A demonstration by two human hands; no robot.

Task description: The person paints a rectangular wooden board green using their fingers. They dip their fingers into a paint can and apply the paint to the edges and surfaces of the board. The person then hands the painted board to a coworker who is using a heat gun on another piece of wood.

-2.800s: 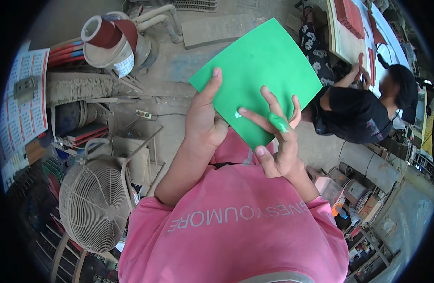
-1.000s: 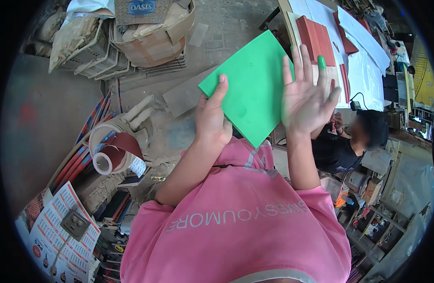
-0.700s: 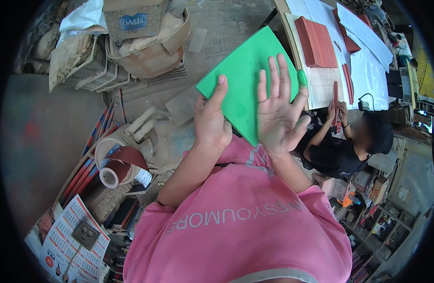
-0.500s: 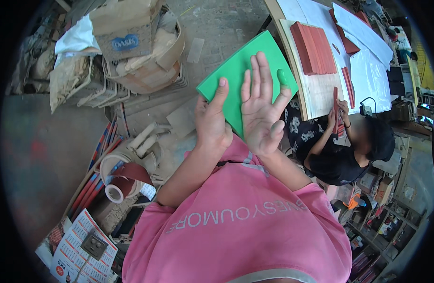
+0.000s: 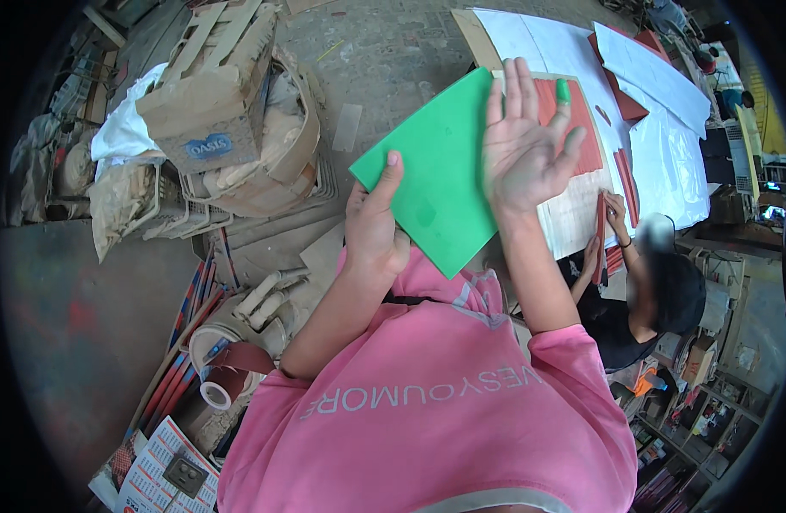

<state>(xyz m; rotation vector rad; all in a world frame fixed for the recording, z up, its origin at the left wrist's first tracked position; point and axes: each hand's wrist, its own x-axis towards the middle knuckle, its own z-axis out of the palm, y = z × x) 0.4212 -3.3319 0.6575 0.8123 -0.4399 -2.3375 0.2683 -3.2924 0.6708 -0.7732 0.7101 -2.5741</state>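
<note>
My left hand (image 5: 376,221) grips a flat green board (image 5: 440,175) at its left corner. The thumb lies on the upper face, and the fingers pass out of sight underneath. Tilted on one corner, the board is held in front of my chest. My right hand (image 5: 531,145) is at the board's right edge, palm up with its fingers stretched out. A green covering wraps one of its fingertips. Whether that hand touches the edge is hard to tell.
At the right, a table (image 5: 568,224) bears red strips (image 5: 591,141) and white sheets (image 5: 666,162). A co-worker (image 5: 658,286) there holds a red strip. A cardboard box (image 5: 200,128) sits over baskets at the left. A sandpaper roll (image 5: 239,363) and poles (image 5: 175,372) lie lower left.
My right hand has moved from over the green board to its right edge, uncovering the board's face. My left hand keeps its hold. The co-worker's hands have shifted slightly lower.
</note>
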